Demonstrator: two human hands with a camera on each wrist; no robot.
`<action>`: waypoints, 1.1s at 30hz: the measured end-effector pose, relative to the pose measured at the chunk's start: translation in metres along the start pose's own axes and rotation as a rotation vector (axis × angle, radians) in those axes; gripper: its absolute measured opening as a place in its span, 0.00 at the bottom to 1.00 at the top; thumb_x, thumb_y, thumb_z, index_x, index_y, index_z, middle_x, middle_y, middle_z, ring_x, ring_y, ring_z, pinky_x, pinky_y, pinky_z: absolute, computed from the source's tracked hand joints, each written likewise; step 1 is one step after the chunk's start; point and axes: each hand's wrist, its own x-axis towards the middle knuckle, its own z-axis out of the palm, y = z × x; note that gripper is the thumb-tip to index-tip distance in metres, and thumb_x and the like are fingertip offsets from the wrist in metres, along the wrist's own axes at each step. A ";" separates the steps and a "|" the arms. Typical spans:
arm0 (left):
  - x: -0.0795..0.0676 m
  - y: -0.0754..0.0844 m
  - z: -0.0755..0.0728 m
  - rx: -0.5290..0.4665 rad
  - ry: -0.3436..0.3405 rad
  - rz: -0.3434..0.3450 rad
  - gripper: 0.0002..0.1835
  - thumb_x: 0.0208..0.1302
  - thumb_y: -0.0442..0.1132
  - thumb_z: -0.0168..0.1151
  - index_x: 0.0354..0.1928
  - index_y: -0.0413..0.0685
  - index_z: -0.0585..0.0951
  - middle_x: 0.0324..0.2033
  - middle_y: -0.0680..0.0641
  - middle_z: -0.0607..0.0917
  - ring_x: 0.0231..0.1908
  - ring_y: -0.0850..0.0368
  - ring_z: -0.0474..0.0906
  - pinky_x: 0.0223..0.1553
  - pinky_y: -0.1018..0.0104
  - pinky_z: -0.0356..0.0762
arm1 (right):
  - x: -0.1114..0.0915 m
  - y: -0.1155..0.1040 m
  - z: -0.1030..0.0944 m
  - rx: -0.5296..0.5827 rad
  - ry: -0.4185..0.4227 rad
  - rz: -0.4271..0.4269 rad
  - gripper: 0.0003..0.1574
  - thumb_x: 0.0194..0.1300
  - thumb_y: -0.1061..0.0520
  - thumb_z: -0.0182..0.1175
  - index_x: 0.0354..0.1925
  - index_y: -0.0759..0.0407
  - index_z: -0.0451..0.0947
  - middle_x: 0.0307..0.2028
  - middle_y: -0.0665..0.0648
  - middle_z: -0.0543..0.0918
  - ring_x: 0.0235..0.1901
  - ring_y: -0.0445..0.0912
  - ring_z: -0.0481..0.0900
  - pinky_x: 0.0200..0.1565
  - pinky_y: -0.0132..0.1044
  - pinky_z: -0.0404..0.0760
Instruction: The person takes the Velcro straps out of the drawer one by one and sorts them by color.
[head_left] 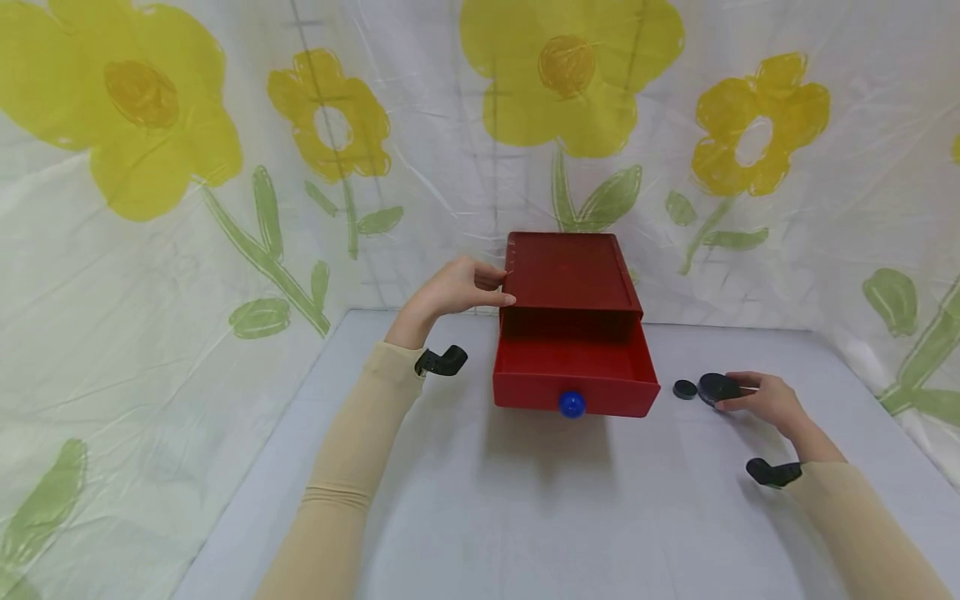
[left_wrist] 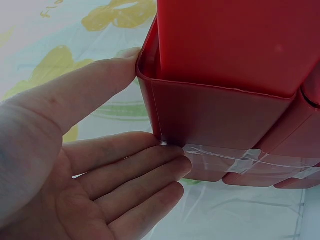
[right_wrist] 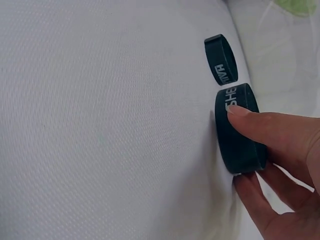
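From here I see a dark-red cabinet (head_left: 566, 271), bright-red drawer (head_left: 528, 390), blue knob (head_left: 572, 405), white-lettered blackish discs (right_wrist: 235, 152), beige sleeves (head_left: 348, 458), yellow-flowered white backdrop (head_left: 423, 100)

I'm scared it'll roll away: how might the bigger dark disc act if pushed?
The bigger dark disc probably slides, being wide and low. Being round, it could roll if stood on edge. It's probably stiff, undented by the right hand.
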 end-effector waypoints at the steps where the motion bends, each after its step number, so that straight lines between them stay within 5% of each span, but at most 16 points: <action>1: 0.000 0.000 0.000 0.001 -0.001 0.000 0.33 0.55 0.53 0.69 0.61 0.46 0.76 0.57 0.47 0.79 0.56 0.54 0.76 0.55 0.61 0.76 | 0.000 0.000 0.000 0.003 -0.002 -0.002 0.57 0.52 0.46 0.71 0.67 0.74 0.56 0.63 0.80 0.59 0.61 0.73 0.58 0.57 0.66 0.63; 17: 0.000 0.001 0.000 0.008 0.004 -0.001 0.34 0.54 0.54 0.69 0.61 0.46 0.76 0.57 0.47 0.79 0.56 0.54 0.76 0.55 0.61 0.76 | -0.002 -0.001 -0.001 -0.005 -0.018 -0.037 0.55 0.54 0.45 0.68 0.68 0.73 0.55 0.63 0.81 0.59 0.61 0.74 0.59 0.56 0.67 0.63; 33: -0.002 0.001 -0.001 -0.003 0.002 0.002 0.33 0.55 0.53 0.69 0.61 0.45 0.76 0.57 0.46 0.79 0.56 0.54 0.76 0.55 0.61 0.76 | -0.010 0.000 -0.005 -0.006 0.062 -0.079 0.54 0.61 0.38 0.62 0.66 0.76 0.58 0.61 0.77 0.66 0.61 0.69 0.65 0.56 0.60 0.69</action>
